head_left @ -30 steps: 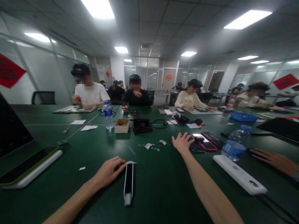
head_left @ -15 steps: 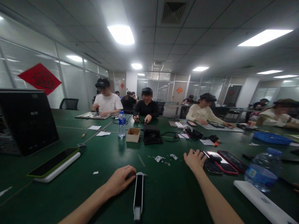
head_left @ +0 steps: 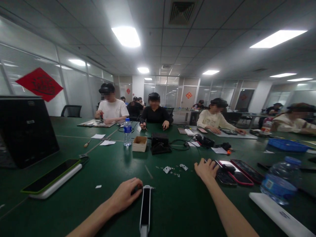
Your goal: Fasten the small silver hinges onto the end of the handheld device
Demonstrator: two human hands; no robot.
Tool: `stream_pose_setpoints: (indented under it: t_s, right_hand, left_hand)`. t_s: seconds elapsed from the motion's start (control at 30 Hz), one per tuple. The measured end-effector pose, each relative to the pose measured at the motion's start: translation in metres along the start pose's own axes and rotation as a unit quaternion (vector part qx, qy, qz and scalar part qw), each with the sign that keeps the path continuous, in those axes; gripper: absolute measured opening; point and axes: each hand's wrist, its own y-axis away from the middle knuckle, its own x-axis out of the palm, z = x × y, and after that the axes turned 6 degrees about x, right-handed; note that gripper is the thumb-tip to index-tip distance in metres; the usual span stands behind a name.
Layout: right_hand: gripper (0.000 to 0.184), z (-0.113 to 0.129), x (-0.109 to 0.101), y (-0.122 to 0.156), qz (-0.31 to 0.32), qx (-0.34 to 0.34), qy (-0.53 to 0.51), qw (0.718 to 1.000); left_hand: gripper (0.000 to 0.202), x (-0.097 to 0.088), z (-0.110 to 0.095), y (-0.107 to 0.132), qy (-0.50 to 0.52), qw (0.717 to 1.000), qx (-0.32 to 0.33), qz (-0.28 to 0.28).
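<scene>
Your left hand [head_left: 124, 196] has its grip curled at the top end of a narrow black-and-white bar [head_left: 145, 210], which lies lengthwise on the tabletop [head_left: 172, 210] at lower centre; you cannot tell whether it has hold. The bar looks light and stiff, its smooth sides perhaps slippery, so its long edges seem the place to take it. Your right hand [head_left: 206, 171] lies open, holding nothing, just beside red-cased phones [head_left: 243, 171]. Small metal hinge plates [head_left: 167, 169] lie ahead; the open cardboard box [head_left: 139, 144] beyond them hides its contents.
</scene>
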Motion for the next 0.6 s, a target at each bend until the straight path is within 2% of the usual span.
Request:
stream_pose_setpoints:
  t_s: [0.33, 0.5, 0.6]
  right_hand:
    - [0.066, -0.001, -0.006, 0.000, 0.027, 0.062, 0.019, 0.998]
    - [0.070, -0.006, -0.008, -0.003, 0.044, 0.095, 0.010, 0.994]
    - [0.072, -0.007, -0.008, -0.003, 0.054, 0.085, 0.012, 0.995]
  left_hand:
    - [0.022, 0.003, 0.011, -0.001, 0.007, 1.000, 0.017, -0.002]
    - [0.027, -0.001, 0.010, -0.005, 0.011, 1.000, 0.021, 0.014]
    - [0.028, -0.001, 0.009, -0.006, 0.006, 1.000, 0.020, 0.009]
